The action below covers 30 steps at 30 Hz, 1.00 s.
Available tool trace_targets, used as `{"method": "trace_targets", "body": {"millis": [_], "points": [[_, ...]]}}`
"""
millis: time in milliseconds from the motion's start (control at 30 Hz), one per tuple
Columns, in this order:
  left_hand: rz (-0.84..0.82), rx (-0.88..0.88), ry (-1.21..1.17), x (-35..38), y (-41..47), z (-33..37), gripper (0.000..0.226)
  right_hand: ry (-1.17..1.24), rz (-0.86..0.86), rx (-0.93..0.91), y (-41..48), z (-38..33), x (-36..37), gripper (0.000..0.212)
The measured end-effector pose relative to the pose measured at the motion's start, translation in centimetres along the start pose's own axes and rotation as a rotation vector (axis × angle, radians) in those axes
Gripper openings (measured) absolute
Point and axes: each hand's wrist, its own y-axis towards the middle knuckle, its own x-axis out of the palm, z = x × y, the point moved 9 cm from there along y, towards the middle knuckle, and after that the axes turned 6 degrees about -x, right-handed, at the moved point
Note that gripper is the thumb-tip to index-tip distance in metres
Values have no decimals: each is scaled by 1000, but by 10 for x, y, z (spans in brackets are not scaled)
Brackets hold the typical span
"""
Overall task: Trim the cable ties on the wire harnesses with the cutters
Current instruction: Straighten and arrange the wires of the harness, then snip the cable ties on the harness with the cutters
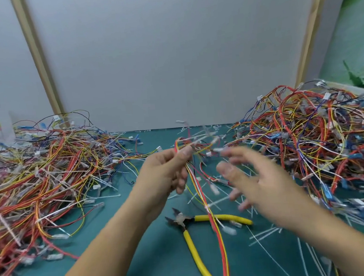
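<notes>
The left hand (166,172) pinches a light, floppy harness of thin red and yellow wires (220,245) near its top; it is likely best held close to each cut. Its tails cross the yellow-handled steel cutters (191,246); the blurred right hand (261,183) is spread, empty.

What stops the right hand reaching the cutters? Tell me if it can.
Probably yes: the right hand is open and empty, the cutters lie near it; only the harness wires cross one handle.

Even, soft light falls on my counter (162,262), hardly any shadows. My right hand (263,185) smears with motion blur; the wall posts (38,60) bow at the edges.
</notes>
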Motion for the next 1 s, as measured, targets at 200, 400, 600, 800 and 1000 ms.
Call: {"method": "trace_targets", "body": {"millis": [200,400,600,800,1000], "points": [[88,-7,-197,-17,7,-2,22,123,-252,58,13,8,55,27],[-51,-155,151,-7,2,-16,45,145,-79,13,67,6,40,27],[-64,-79,256,-8,3,-18,12,183,48,63,84,13,31,13],[437,32,74,-65,7,0,33,-475,85,-402,18,-29,30,9],[603,79,-52,-91,0,7,36,-845,-336,-341,-27,1,75,23]]}}
